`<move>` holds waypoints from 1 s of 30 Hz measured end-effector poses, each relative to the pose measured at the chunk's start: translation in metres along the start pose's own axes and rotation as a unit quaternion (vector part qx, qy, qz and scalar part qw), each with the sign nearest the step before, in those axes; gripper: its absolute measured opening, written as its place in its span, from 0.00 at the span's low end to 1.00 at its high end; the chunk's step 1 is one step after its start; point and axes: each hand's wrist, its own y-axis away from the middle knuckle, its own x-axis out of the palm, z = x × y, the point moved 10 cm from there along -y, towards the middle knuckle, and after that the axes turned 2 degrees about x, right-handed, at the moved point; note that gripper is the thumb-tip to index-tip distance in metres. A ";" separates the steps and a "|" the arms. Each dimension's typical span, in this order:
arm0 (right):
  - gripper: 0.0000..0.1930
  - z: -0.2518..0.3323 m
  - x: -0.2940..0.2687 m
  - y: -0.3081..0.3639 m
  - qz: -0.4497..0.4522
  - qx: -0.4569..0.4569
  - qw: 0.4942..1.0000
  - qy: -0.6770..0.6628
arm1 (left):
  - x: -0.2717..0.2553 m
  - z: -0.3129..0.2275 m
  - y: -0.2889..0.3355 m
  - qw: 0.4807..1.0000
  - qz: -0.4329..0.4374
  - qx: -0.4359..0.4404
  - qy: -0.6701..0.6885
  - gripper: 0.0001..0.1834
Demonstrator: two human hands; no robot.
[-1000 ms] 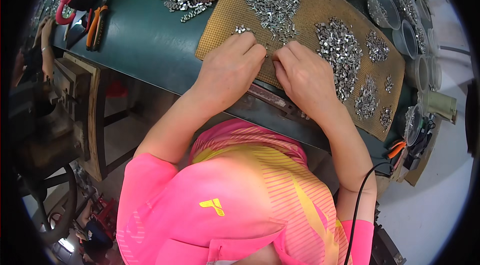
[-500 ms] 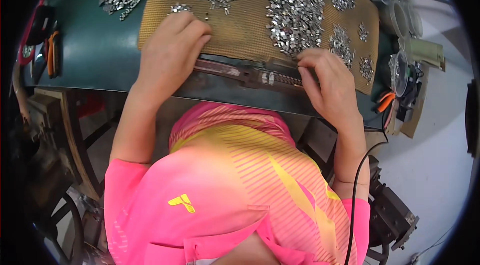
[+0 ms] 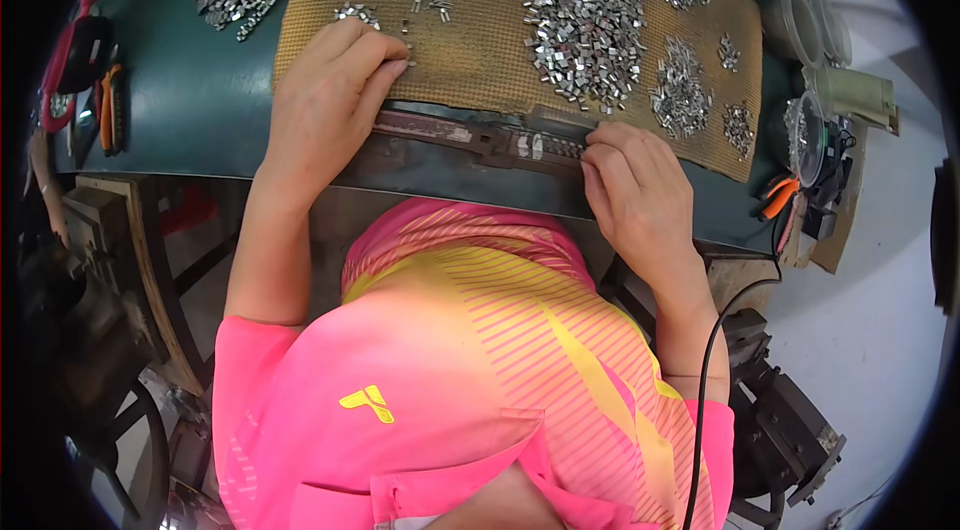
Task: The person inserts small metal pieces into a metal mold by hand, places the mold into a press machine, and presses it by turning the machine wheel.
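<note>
left hand (image 3: 335,90) lies flat, fingers together, on the long dark metal rail (image 3: 470,135); right hand (image 3: 640,195) pinches small silver clips (image 3: 535,145) there.

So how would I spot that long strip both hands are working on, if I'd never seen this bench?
Find the tan mat strewn with heaps of shiny metal pieces on the green bench. Along its near edge lies a long dark metal strip, running between the left hand and right hand. Unlike the loose heaps, it is one straight bar.
</note>
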 end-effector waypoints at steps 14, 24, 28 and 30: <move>0.06 0.017 0.005 -0.058 -0.004 0.024 0.992 -0.125 | -0.009 0.015 0.010 0.998 -0.043 -0.010 0.042 0.05; 0.02 0.050 0.063 -0.121 0.018 -0.060 0.997 -0.041 | -0.012 0.018 0.016 0.995 -0.022 -0.014 0.100 0.06; 0.03 0.060 0.068 -0.123 0.023 -0.085 0.996 0.002 | -0.010 0.023 0.017 0.994 -0.027 -0.028 0.105 0.06; 0.05 0.060 0.069 -0.123 0.028 -0.075 0.996 -0.025 | -0.011 0.025 0.017 0.993 -0.026 -0.028 0.107 0.06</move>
